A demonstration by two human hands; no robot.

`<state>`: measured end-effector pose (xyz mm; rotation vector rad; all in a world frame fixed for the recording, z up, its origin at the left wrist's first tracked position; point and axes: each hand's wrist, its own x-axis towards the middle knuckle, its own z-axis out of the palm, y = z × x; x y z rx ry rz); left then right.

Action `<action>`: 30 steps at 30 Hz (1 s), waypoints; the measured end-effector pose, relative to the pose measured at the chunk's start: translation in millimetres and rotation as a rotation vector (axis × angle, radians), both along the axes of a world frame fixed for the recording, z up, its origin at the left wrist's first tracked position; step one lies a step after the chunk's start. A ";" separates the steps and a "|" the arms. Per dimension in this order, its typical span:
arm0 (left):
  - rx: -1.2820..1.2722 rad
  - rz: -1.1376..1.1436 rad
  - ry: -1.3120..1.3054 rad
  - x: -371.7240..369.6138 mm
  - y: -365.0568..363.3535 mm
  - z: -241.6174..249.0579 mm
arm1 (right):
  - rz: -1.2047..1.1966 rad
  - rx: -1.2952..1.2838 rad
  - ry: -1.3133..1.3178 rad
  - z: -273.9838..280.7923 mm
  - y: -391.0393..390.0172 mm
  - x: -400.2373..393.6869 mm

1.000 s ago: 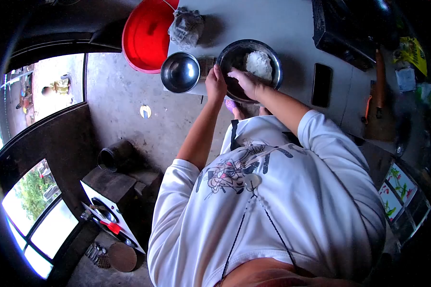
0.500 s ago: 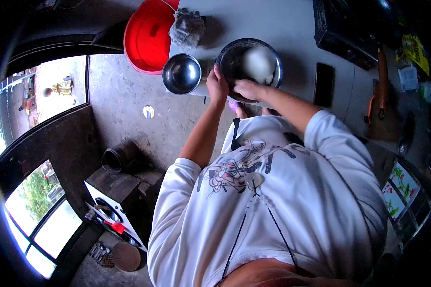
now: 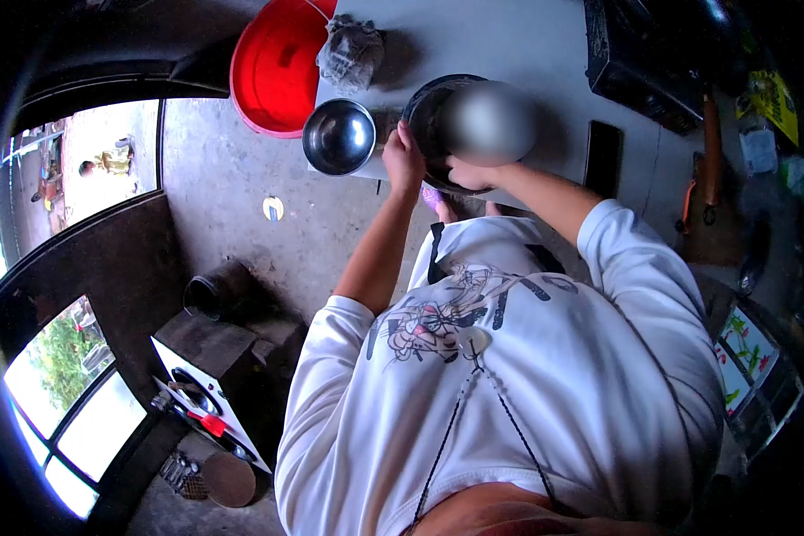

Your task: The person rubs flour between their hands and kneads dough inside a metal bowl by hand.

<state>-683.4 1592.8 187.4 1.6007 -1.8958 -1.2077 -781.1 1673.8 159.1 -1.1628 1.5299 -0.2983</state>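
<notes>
A dark metal bowl (image 3: 426, 96) stands at the table's near edge. My left hand (image 3: 405, 161) grips its left rim, thumb up over the edge. Inside the bowl's near side is my right hand (image 3: 473, 175), its fingers bent together against the contents; what they hold is hidden. A pale, blurred mass (image 3: 489, 123) covers much of the bowl's right part, its details smeared out. Just left of my left hand sits a smaller shiny steel bowl (image 3: 339, 137), which neither hand touches.
A red bucket (image 3: 277, 71) stands left of the table (image 3: 500, 40). A crumpled grey bag (image 3: 350, 55) lies behind the steel bowl. To the right are a black phone-like slab (image 3: 604, 154) and a black box (image 3: 639, 71). A stove-like unit (image 3: 210, 357) is at lower left.
My right hand has shifted slightly to the right inside the bowl. The pale blurred area looks larger and reaches over the right rim. My left hand keeps its grip.
</notes>
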 end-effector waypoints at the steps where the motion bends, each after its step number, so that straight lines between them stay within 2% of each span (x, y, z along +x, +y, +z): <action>1: -0.009 -0.006 0.033 0.4 0.3 -1.1 | -0.035 0.044 -0.030 -2.6 -0.8 -0.4; 3: -0.024 -0.013 0.075 0.7 1.3 -2.9 | -0.208 0.008 0.049 13.7 -19.1 7.1; 4: -0.014 0.006 0.125 2.9 5.5 -3.0 | -0.260 -0.329 0.047 -32.3 -24.3 10.2; 6: -0.001 0.026 0.175 9.5 15.0 -9.3 | -0.257 -0.349 0.103 -7.0 -22.7 4.4; 8: 0.139 0.046 0.351 18.5 26.1 -16.4 | -0.279 -0.383 0.186 29.2 -16.5 -5.2; 9: 0.142 0.049 0.352 24.0 29.8 -14.7 | -0.316 -0.551 0.178 41.7 -7.8 -14.0; 10: 0.301 0.083 0.371 29.5 31.4 -13.2 | -0.315 -0.786 0.282 33.1 -5.2 -24.6; 11: 0.465 0.121 0.387 35.0 32.8 -12.5 | -0.316 -0.839 0.448 37.5 -2.0 -37.0; 12: 0.505 0.042 0.276 40.1 25.6 -7.1 | -0.304 -0.813 0.477 47.4 -0.5 -48.4; 14: 0.279 -0.011 0.112 35.3 13.2 -6.2 | -0.284 -0.781 0.511 49.1 1.0 -55.8; 15: 0.171 -0.023 0.060 31.0 6.9 5.4 | -0.266 -0.694 0.722 43.1 1.2 -54.2; 16: 0.219 -0.031 0.063 26.9 0.0 18.3 | -0.250 -0.607 0.933 37.9 0.0 -54.4; 17: 0.220 -0.030 0.070 23.6 -5.5 13.9 | -0.246 -0.608 0.939 44.5 -2.1 -50.4; 19: 0.094 -0.168 0.033 13.6 -17.4 -0.7 | -0.399 -0.463 0.854 62.7 -3.9 -37.0; 20: 0.060 -0.152 0.033 9.5 -15.3 -1.0 | -0.394 -0.464 0.859 63.6 -3.2 -37.6; 22: 0.057 -0.123 0.039 4.5 -8.6 -0.5 | -0.314 -0.310 0.414 63.9 -0.8 -42.5; 23: 0.054 -0.097 0.038 3.0 -7.2 2.5 | -0.313 -0.320 0.222 61.8 4.0 -40.7; 27: 0.079 -0.078 0.055 1.7 -4.9 10.3 | -0.191 -0.318 0.231 29.9 6.8 -4.5; 28: 0.079 -0.073 0.055 1.5 -4.9 14.1 | -0.047 -0.243 0.400 17.3 7.1 5.9; 30: 0.157 -0.054 0.077 0.5 -4.9 19.3 | -0.051 -0.223 0.392 -10.0 -1.5 11.6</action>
